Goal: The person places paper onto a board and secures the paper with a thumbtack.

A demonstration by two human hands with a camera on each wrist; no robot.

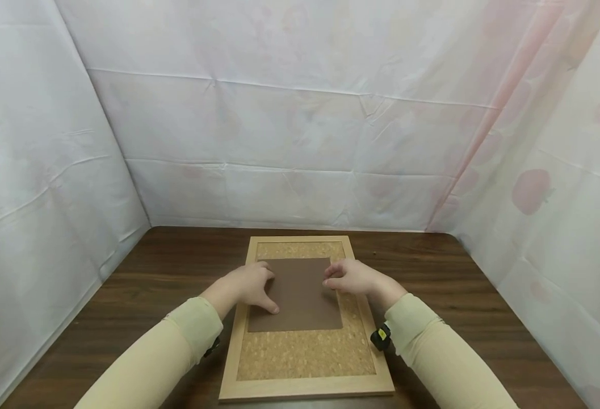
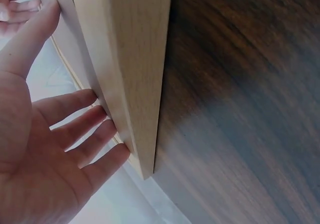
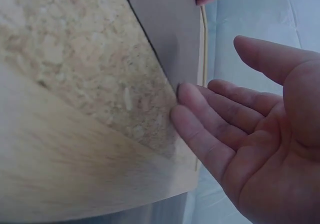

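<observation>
1. Brown paper sheet [image 1: 296, 295] lies flat on the upper middle of a cork board [image 1: 305, 355], with bare cork showing above and below it.
2. Around the cork runs a light wooden frame [image 1: 307, 389], and the board rests on a dark wood-grain surface [image 1: 151, 278], its long side running away from the person.
3. The left hand [image 1: 251, 286] rests on the sheet's left edge, thumb tip pressing on the brown paper and the other fingers [image 2: 82, 134] straight and relaxed beside the frame (the left wrist view shows them spread, holding nothing).
4. The right hand [image 1: 348, 276] rests at the sheet's upper right edge; its fingers [image 3: 200, 129] are straight and loosely together, their tips touching the cork just beside the paper's edge, with nothing pinched or gripped.
5. Both forearms wear pale beige sleeves [image 1: 432, 341], and a small black device [image 1: 380, 337] sits at the right wrist.
6. White cloth sheeting [image 1: 279, 113] walls in the surface on three sides, with faint pink prints showing on the right.
</observation>
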